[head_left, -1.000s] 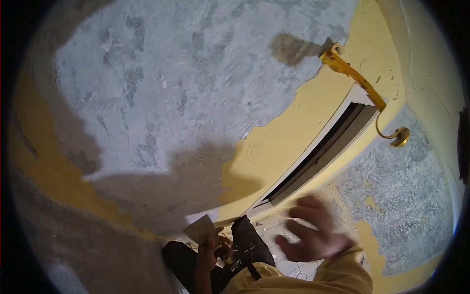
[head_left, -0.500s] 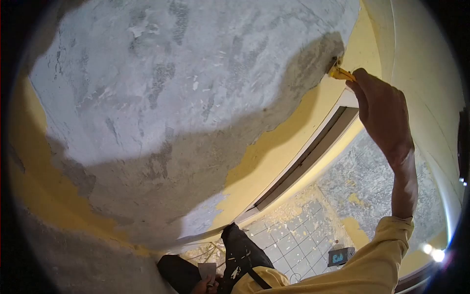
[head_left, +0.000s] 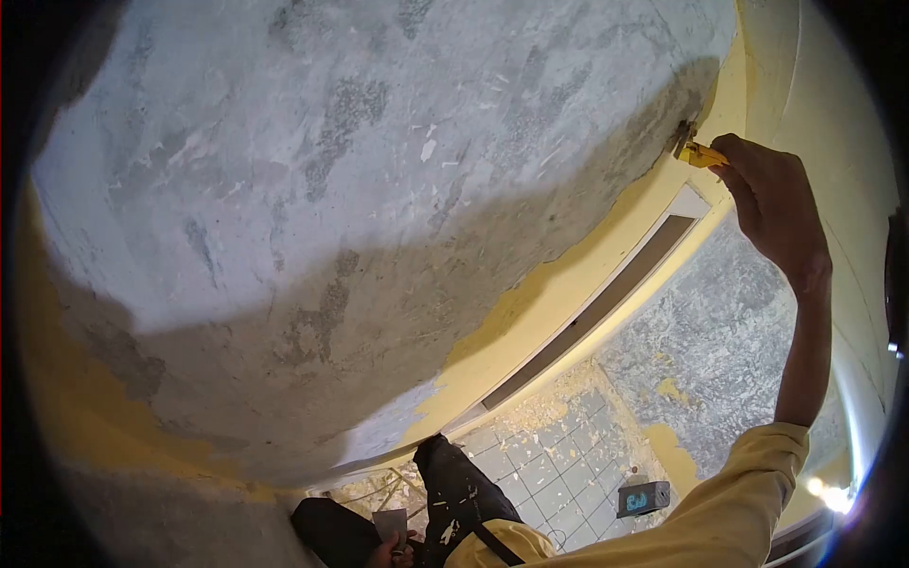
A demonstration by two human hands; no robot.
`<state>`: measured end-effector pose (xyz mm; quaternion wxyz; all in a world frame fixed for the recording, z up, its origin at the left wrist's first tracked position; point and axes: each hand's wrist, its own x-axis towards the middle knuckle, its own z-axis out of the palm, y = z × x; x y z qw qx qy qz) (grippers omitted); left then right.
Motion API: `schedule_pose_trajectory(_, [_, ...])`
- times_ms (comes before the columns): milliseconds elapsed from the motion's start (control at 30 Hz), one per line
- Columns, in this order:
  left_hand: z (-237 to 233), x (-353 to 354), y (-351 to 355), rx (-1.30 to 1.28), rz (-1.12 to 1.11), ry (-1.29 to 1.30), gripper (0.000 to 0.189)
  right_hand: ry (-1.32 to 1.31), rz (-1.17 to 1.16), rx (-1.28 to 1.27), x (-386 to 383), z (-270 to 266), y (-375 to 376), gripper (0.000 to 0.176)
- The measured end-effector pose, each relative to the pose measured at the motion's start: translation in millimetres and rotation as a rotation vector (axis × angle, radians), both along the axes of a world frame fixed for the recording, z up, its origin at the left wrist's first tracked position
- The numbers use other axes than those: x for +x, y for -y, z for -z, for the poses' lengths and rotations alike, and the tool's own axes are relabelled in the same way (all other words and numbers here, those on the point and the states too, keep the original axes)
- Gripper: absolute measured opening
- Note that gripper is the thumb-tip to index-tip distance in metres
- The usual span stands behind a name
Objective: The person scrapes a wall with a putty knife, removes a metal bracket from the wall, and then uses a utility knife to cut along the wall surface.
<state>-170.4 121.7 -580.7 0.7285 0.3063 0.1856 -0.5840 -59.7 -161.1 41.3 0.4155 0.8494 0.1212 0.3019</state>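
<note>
Plaster, grey, mottled and scratched, covers most of the wall [head_left: 379, 189] in front of you, with rough-edged yellow paint [head_left: 559, 289] left along its lower and right edges. Your right hand [head_left: 778, 210] is raised to the wall's upper right corner, fingers curled tight around a yellow metal bracket [head_left: 699, 154] whose tip meets the wall just where grey and yellow join. Below it a long dark slot in a white frame [head_left: 592, 312] runs slantwise along the yellow band. Your left hand [head_left: 383, 550] sits low at the bottom edge of view, partly cut off, pinching the base of a flat, pale scraper blade [head_left: 390, 522]. Beside it are your dark, paint-spattered trousers [head_left: 454, 492] and yellow sleeve [head_left: 691, 525]. Pale paint flakes litter the tiled floor [head_left: 554, 454], where a small grey box [head_left: 642, 497] stands near the far, patchy wall.
</note>
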Motion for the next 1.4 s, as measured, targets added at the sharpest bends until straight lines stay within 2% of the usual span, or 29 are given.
schedule_pose_trajectory(67, [-1, -1, -3, -0.005, -0.014, 0.006, 0.031, 0.030, -0.033, 0.027, 2, 3, 3, 0.010])
schedule_pose_trajectory(133, [-2, -1, -7, -0.008, -0.021, 0.014, 0.030, 0.076, -0.199, -0.143, 4, 3, 5, 0.009])
schedule_pose_trajectory(367, [-10, -3, -15, -0.036, -0.061, 0.052, 0.028, 0.030, -0.295, -0.138, 12, -8, 24, 0.010])
schedule_pose_trajectory(433, [-13, -6, -17, -0.046, -0.072, 0.061, 0.028, 0.004, -0.268, -0.040, 14, -10, 27, 0.011])
schedule_pose_trajectory(700, [-23, -8, -23, -0.085, -0.135, 0.120, 0.027, 0.125, -0.326, 0.088, 18, 4, 40, 0.012])
schedule_pose_trajectory(933, [-28, -8, -31, -0.110, -0.153, 0.159, 0.028, 0.241, -0.360, 0.059, 18, 25, 39, 0.013])
schedule_pose_trajectory(1000, [-33, -7, -31, -0.125, -0.162, 0.174, 0.028, 0.319, -0.339, 0.197, 19, 33, 36, 0.012])
schedule_pose_trajectory(1033, [-17, -9, -31, -0.122, -0.161, 0.178, 0.028, 0.336, -0.345, 0.213, 19, 36, 32, 0.010])
schedule_pose_trajectory(1067, [13, -14, -26, 0.018, -0.177, 0.205, 0.028, 0.337, -0.348, 0.213, 20, 38, 30, 0.010])
schedule_pose_trajectory(1100, [19, -13, -21, 0.156, -0.192, 0.231, 0.028, 0.364, -0.330, 0.229, 21, 40, 30, 0.009])
schedule_pose_trajectory(1133, [24, -12, -24, 0.157, -0.191, 0.233, 0.028, 0.391, -0.308, 0.249, 21, 43, 30, 0.007])
schedule_pose_trajectory(1267, [11, -7, -24, 0.089, -0.044, 0.659, 0.029, 0.440, -0.342, 0.269, 24, 51, 32, 0.005])
schedule_pose_trajectory(1367, [-51, 8, -22, 0.036, 0.059, 0.968, 0.029, 0.491, -0.366, 0.344, 28, 58, 29, 0.004])
schedule_pose_trajectory(1400, [-92, 15, -24, 0.017, 0.099, 1.070, 0.030, 0.497, -0.366, 0.382, 28, 60, 28, 0.004])
